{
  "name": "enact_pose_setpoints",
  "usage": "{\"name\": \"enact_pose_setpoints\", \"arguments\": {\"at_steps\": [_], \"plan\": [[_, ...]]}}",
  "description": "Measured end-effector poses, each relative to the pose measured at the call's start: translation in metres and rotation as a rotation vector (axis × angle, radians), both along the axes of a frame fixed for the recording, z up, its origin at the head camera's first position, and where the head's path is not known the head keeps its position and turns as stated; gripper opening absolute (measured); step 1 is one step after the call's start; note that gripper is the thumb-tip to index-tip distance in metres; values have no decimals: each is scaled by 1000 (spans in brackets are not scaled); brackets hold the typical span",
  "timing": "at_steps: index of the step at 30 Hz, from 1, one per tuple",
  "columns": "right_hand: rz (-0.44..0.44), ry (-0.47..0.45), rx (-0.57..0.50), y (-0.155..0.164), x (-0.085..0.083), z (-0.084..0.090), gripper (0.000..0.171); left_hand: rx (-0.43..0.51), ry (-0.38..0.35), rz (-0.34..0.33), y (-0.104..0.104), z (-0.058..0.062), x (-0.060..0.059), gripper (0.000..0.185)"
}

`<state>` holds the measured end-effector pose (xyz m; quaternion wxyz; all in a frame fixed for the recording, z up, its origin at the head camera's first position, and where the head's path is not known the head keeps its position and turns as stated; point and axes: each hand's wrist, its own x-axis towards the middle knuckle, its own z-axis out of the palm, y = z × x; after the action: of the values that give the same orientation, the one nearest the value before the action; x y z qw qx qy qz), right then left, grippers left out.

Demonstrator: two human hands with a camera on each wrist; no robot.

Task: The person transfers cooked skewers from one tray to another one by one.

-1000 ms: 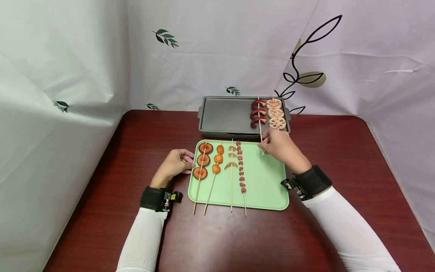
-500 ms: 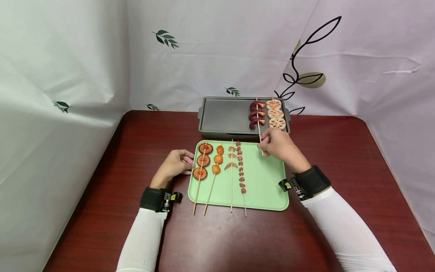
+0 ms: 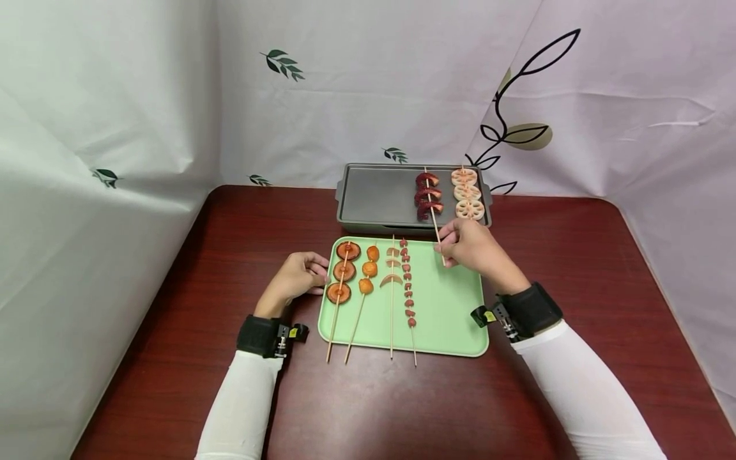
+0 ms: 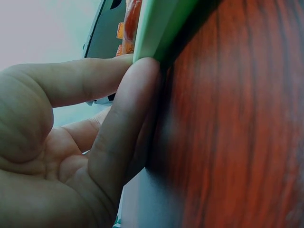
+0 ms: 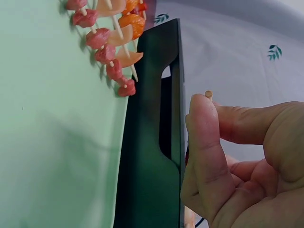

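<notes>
1. The right hand (image 3: 471, 250) pinches the near end of the red sausage skewer (image 3: 431, 211) between thumb and fingers. The grip is closed tight on the bare stick, whose tip shows just above the thumb in the right wrist view (image 5: 208, 94).
2. From that grip the skewer's long axis runs away from the person and a little to the left. It crosses the near rim of the grey griddle pan (image 3: 379, 198), and its three red pieces lie over the pan's right part, just left of the lotus root skewer (image 3: 467, 191).
3. The red pieces look close to the lotus slices but apart from them; whether they rest on the pan floor or hang slightly above it cannot be told.
4. The right hand is the nearer one to the pan. The left hand (image 3: 296, 276) is well apart from it, at the left edge of the green tray (image 3: 448, 313), its fingers curled round that rim (image 4: 156, 28).
5. On the tray lie four more skewers side by side, long axes pointing toward the pan: mushroom slices (image 3: 340, 271), orange balls (image 3: 367, 268), pale crescents (image 3: 392, 265) and small red chunks (image 3: 407, 281).
6. Hidden or unclear: the right hand covers the near end of the lotus root skewer, and the left wrist view is mostly palm and blurred bench (image 3: 575, 255).
</notes>
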<state>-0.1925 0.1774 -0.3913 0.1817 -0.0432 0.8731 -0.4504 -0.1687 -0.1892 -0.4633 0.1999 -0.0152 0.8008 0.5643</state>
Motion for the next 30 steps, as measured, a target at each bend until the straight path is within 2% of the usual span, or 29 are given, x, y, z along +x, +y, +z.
{"name": "enact_pose_setpoints", "arguments": {"at_steps": [8, 15, 21, 30], "plan": [[4, -11, -24, 1, 9, 6, 28, -10, 13, -3, 1, 3, 1, 34], [-27, 37, -4, 3, 18, 10, 30, -6, 11, -4, 1, 2, 2, 35], [-13, 7, -78, 9, 31, 9, 32, -1, 10, -8, 2, 0, 2, 35], [64, -56, -169, 20, 51, 8, 32, -11, 18, 0, 0, 2, 2, 34]]}}
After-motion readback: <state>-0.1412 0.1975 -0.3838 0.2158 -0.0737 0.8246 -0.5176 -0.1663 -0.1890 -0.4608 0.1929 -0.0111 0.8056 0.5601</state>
